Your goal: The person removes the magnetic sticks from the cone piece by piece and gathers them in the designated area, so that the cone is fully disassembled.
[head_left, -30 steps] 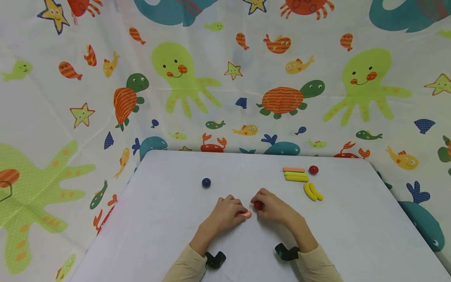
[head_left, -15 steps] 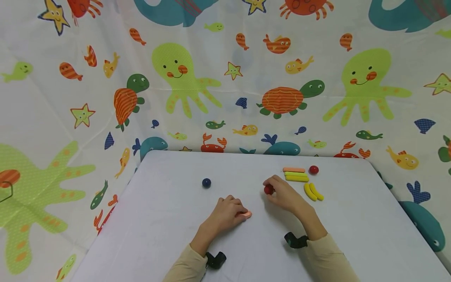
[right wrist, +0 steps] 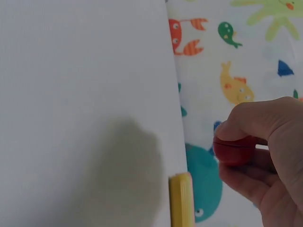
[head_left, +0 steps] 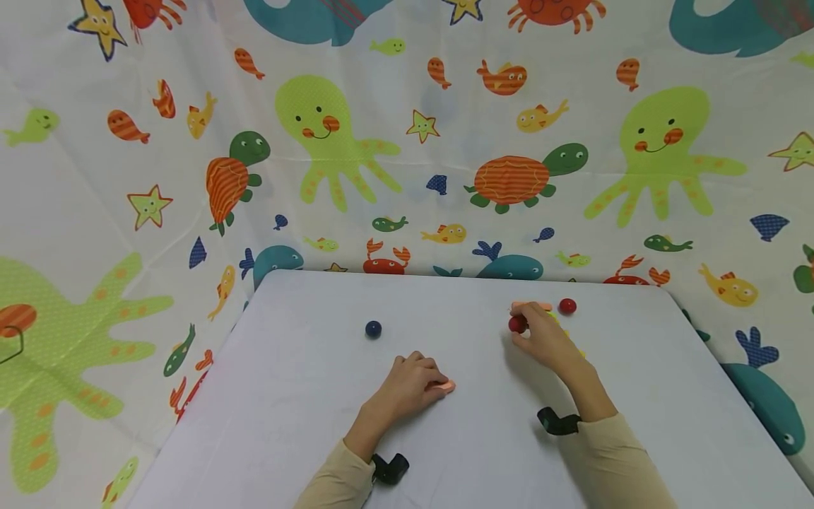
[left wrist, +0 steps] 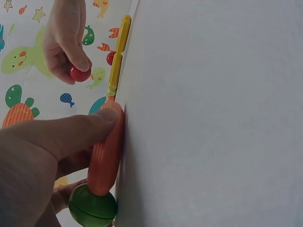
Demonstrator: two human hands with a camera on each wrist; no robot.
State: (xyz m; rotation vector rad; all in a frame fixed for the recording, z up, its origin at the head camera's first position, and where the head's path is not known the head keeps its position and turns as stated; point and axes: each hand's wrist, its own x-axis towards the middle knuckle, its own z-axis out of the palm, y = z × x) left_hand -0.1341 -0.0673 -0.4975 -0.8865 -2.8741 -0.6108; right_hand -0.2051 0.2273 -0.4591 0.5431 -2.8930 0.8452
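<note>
On the white table my left hand [head_left: 412, 385] holds a ridged salmon-orange stick [left wrist: 106, 151], its thumb resting on the stick's upper part. A green ball [left wrist: 92, 206] with a groove sits at the stick's near end, touching or very close to the fingers; the head view hides it behind the hand. My right hand [head_left: 548, 341] pinches a grooved red ball [right wrist: 235, 150] between thumb and fingers, raised over the table's far right part. Below it a shadow falls on the cloth. Beside this hand lies another salmon stick [head_left: 543, 306], partly covered by it.
A second red ball [head_left: 567, 306] lies just right of the salmon stick. Yellow sticks [right wrist: 181, 201] and curved yellow pieces are mostly hidden by the right hand in the head view. A dark blue ball [head_left: 373, 329] sits at the left. A patterned curtain [head_left: 381, 155] hangs behind the table.
My right hand has carried the red ball away from the left hand, to the right and farther back, up to the yellow sticks. The left hand has stayed put with its stick.
</note>
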